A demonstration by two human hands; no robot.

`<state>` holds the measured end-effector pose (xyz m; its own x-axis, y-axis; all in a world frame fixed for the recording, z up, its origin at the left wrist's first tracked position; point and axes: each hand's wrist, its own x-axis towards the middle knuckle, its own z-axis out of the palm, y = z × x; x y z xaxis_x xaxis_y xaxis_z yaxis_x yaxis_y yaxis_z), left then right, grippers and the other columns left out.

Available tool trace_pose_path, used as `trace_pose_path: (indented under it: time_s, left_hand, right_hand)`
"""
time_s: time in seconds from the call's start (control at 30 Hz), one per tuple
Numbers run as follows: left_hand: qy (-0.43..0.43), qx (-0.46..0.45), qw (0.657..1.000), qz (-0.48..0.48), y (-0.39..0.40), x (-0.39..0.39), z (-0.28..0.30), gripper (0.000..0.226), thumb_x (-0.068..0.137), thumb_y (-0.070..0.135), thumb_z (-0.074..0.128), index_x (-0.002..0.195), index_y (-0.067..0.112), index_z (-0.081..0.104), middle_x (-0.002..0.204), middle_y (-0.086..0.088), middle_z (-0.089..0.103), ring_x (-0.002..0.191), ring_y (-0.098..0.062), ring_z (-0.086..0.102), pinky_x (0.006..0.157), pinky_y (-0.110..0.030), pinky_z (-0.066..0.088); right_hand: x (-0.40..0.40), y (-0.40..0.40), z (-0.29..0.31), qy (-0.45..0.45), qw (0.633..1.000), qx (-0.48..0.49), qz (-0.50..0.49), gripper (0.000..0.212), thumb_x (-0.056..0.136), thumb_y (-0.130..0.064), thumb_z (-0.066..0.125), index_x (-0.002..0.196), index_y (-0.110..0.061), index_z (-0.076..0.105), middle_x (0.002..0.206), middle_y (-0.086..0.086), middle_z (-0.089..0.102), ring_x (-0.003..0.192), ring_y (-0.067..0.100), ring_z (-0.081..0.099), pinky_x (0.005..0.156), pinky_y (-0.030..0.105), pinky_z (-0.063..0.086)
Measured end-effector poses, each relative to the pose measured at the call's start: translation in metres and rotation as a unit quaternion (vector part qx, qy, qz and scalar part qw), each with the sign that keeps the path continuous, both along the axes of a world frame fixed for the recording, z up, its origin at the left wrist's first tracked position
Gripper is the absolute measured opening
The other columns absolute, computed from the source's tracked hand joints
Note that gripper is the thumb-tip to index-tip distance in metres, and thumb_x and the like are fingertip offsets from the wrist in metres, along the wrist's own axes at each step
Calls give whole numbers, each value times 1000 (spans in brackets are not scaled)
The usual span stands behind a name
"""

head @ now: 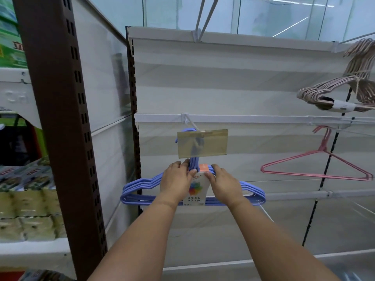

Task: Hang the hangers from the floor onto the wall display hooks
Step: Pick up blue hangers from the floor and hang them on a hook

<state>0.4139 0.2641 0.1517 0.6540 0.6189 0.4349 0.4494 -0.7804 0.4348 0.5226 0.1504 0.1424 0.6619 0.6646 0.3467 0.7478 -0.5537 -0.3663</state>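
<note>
**Blue hanger bundle held at the wall display hook**

Item 1. Bundle of blue hangers (142, 187): several plastic hangers stacked flat together, banded at the neck by a white paper label (195, 189) with an orange top and a coloured emblem. The hook ends rise behind a yellowish translucent price tag holder (203, 146) and loop over a white display hook (189, 121) projecting from the horizontal rail (253, 118) of the white back panel (223, 82). The shoulders spread level to either side of the hands.

Item 2. Left hand (176, 182): fingers (182, 165) curled round the bundle's neck, on the left of the label, thumb lying against the label's edge.

Item 3. Right hand (223, 182): fingers (216, 168) curled over the right shoulder of the bundle just beside the label, thumb pressed on the label's face.

Item 4. Pink wire hanger (316, 169): hanging from the same rail, well to the right of the blue bundle.

Item 5. Beige hanger bundle (334, 92): hanging higher up at the right edge, tied with string and banded with a white label, tilted.

Item 6. Brown slotted upright (60, 118): stands at left, dividing the panel from a neighbouring shelf (30, 248) carrying packaged goods (26, 209).
</note>
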Motion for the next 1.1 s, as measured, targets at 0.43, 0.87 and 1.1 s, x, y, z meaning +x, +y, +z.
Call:
trace_pose_path:
  time_s: [0.43, 0.87, 1.1]
  left_hand:
    - [81, -59, 993, 63, 49, 35, -2, 32, 94, 45, 40, 116, 29, 57, 109, -3, 60, 81, -18, 47, 58, -24, 32]
    - [38, -204, 977, 54, 72, 56, -7, 30, 82, 48, 59, 105, 27, 60, 102, -1, 63, 95, -25, 61, 88, -44, 53]
    - [111, -288, 948, 80, 91, 64, -27, 70, 83, 48, 65, 140, 15, 42, 147, -9, 40, 136, -27, 36, 113, -36, 27]
  right_hand:
    - [16, 39, 10, 64, 997, -22, -32, 47, 101, -50, 26, 125, -17, 50, 124, 9, 57, 112, 31, 53, 93, 42, 40]
    - [34, 59, 14, 62, 997, -39, -32, 33, 99, -26, 32, 127, -18, 48, 125, 8, 55, 113, 30, 51, 94, 40, 41]
    - [38, 62, 11, 69, 996, -48, -24, 36, 102, -34, 29, 126, -17, 49, 125, 8, 55, 113, 28, 52, 98, 42, 42]
